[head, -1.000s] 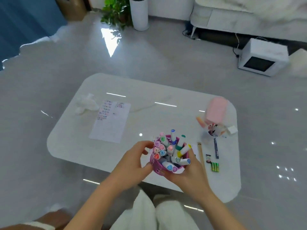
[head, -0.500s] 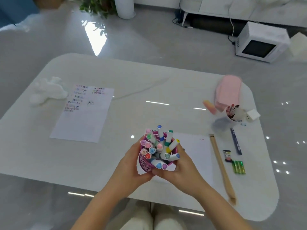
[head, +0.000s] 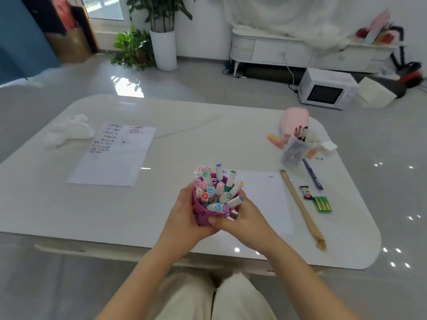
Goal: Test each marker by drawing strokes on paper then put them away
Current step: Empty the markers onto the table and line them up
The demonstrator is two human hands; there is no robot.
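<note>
Both hands wrap a purple cup point(head: 200, 217) packed with markers point(head: 218, 191), whose coloured caps point up and fan out over the rim. The left hand point(head: 184, 224) curls round the cup's left wall, fingers hidden behind it. The right hand point(head: 246, 221) grips the opposite side, with its thumb lying across the front wall just under the rim. Whether the cup's base touches the white surface point(head: 57, 211) cannot be told.

Directly behind and to the right of the cup lies a sheet of paper point(head: 265, 197) with a few small strokes near its far edge. Well to the left of the cup and farther back, a second sheet point(head: 120, 162) carries rows of coloured strokes, and a crumpled tissue point(head: 69, 132) sits just beyond that sheet's left corner.

To the right of the cup, past the near sheet, a long wooden stick point(head: 302, 209) lies along the paper's edge. Farther right are a blue pen point(head: 313, 174) and a small green pack point(head: 322, 204). Behind these, far right of the cup, a clear cup of pens point(head: 294, 151) stands in front of a pink pencil case point(head: 294, 118).
</note>
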